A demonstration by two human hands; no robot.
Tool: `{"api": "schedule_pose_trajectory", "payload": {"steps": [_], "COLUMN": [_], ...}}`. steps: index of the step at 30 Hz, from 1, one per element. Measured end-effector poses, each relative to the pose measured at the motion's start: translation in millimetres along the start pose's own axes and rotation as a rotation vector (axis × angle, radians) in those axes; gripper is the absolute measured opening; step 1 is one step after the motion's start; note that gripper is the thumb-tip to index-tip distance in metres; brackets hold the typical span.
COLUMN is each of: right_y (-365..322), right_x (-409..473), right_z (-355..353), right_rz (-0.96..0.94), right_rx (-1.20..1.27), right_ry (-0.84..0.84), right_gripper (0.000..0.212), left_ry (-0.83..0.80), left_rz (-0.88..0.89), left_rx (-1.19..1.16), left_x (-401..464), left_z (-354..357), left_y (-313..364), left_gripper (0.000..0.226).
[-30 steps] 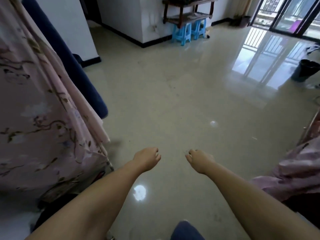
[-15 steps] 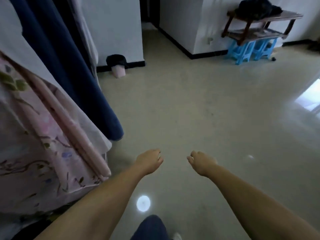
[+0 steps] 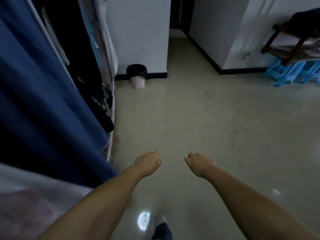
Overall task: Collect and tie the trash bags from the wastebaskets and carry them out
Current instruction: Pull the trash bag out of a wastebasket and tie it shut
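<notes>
- While both arms are held out low over the floor [image 3: 199, 118], a pink wastebasket [image 3: 138, 82] is seen in the upper middle of the frame, set against the base of a white wall [image 3: 143, 35], just right of a clothes rack [image 3: 107, 54].
- A black trash bag [image 3: 136, 71] is draped over the wastebasket's rim and appears untied and not yet lifted out.
- The left hand [image 3: 148, 162] is shown in the lower middle of the frame, fingers loosely curled, nothing held.
- The right hand [image 3: 199, 163] is pictured beside it, slightly apart, likewise loosely curled and empty.
- The wastebasket lies well apart from both hands, above them and a little to the left in the picture; the left hand is judged the nearer, though only slightly.
- The wastebasket stands upright, its mouth facing up, so a reach down from above is likely to be called for once the gap is closed.
- A blue hanging cloth [image 3: 43, 101] fills the left of the frame, and it may be brushed on the way.
- Blue plastic stools [image 3: 292, 73] are seen at the right edge, under a wooden shelf [image 3: 290, 44].
- A foot [image 3: 161, 229] is visible at the bottom edge, beside a bright reflection.
</notes>
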State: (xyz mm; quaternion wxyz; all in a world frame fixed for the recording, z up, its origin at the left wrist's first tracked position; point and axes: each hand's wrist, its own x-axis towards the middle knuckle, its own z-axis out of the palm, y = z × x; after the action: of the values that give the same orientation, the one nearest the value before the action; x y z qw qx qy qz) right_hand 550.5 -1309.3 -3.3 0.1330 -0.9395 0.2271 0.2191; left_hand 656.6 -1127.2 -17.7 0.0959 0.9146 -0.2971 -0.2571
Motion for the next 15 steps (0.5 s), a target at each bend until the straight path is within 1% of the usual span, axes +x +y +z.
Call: {"api": "schedule_pose_trajectory", "payload": {"steps": [6, 10, 15], "right_y": [-9, -17, -27], "right_x": [119, 211, 331], "right_z": [-67, -104, -158], "right_rz": [-0.054, -0.107, -0.167], "right_rx": [-0.001, -0.015, -0.021], "right_ry": [-0.016, -0.023, -0.020], "right_gripper": [0.045, 0.046, 0.046], "left_ry": [-0.008, -0.004, 0.017], "left_rz": [-0.024, -0.078, -0.163], "left_rx": [0.009, 0.037, -0.013], "left_x": [106, 183, 293], "left_z": [-65, -102, -149], "left_y": [-11, -22, -42], "left_gripper": [0.042, 0.041, 0.040]}}
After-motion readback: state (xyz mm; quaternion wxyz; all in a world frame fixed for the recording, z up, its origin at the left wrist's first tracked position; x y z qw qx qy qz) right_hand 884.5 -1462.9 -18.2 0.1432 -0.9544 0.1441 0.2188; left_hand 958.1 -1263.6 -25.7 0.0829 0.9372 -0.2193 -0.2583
